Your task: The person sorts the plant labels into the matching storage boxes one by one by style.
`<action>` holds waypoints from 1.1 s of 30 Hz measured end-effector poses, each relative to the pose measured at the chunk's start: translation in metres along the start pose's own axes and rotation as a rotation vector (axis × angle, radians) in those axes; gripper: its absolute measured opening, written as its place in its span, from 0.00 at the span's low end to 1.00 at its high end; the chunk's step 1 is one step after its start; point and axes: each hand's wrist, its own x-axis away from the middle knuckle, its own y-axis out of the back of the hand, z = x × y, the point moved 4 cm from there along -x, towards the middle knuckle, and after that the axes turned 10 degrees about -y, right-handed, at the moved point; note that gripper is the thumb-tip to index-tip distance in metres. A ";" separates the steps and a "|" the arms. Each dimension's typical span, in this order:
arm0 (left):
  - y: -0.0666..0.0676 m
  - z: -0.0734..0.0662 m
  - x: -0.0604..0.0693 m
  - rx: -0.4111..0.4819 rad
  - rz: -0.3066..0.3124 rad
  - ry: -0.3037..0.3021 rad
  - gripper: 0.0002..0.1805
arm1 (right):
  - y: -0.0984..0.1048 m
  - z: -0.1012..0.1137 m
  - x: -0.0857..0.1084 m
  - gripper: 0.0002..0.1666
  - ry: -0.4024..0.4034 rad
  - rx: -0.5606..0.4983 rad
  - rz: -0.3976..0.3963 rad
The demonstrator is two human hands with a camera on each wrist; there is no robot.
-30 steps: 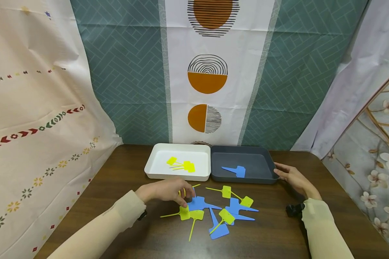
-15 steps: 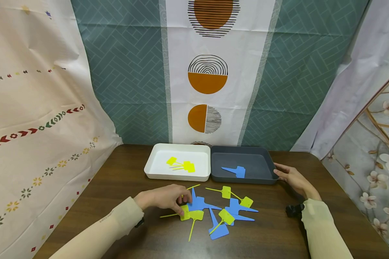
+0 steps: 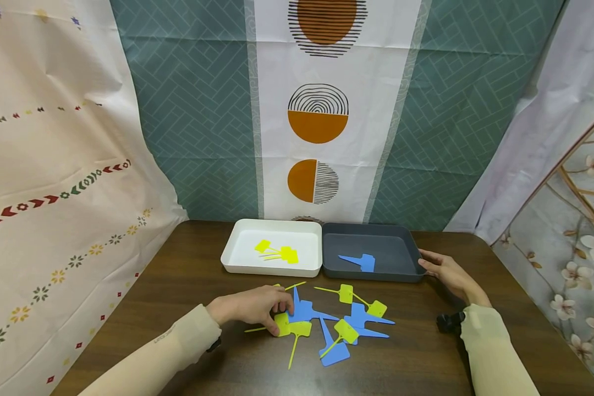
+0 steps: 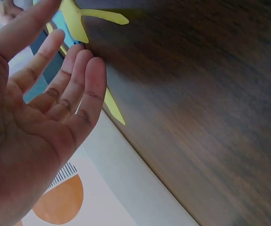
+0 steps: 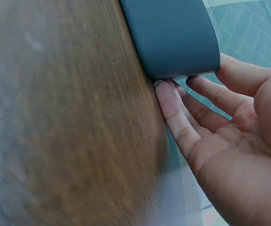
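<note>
My left hand (image 3: pixel 252 305) is low over a loose pile of T-shaped plant labels. Its thumb touches a yellow plant label (image 3: pixel 282 325), whose stem points left. The other fingers lie near a blue plant label (image 3: pixel 302 311); in the left wrist view they are relaxed and spread from the thumb (image 4: pixel 17 35). My right hand (image 3: pixel 447 272) rests at the right end of the dark grey tray (image 3: pixel 376 274). In the right wrist view its mostly straight fingers (image 5: pixel 173 106) touch the tray's end wall, and the thumb is by the rim.
A white tray (image 3: pixel 272 271) holding several yellow labels stands against the grey one, which has one blue label (image 3: pixel 366 262) inside. More yellow labels (image 3: pixel 345 293) and blue labels (image 3: pixel 334 355) overlap on the brown table (image 3: pixel 396 363). Patterned curtains (image 3: pixel 203 110) hang behind.
My left hand has shifted slightly down and left, and its thumb has come down to the yellow plant label. My right hand has stayed at the grey tray.
</note>
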 end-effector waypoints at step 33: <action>0.004 -0.002 -0.003 0.027 0.000 0.021 0.16 | 0.001 0.001 0.003 0.43 -0.004 -0.004 0.019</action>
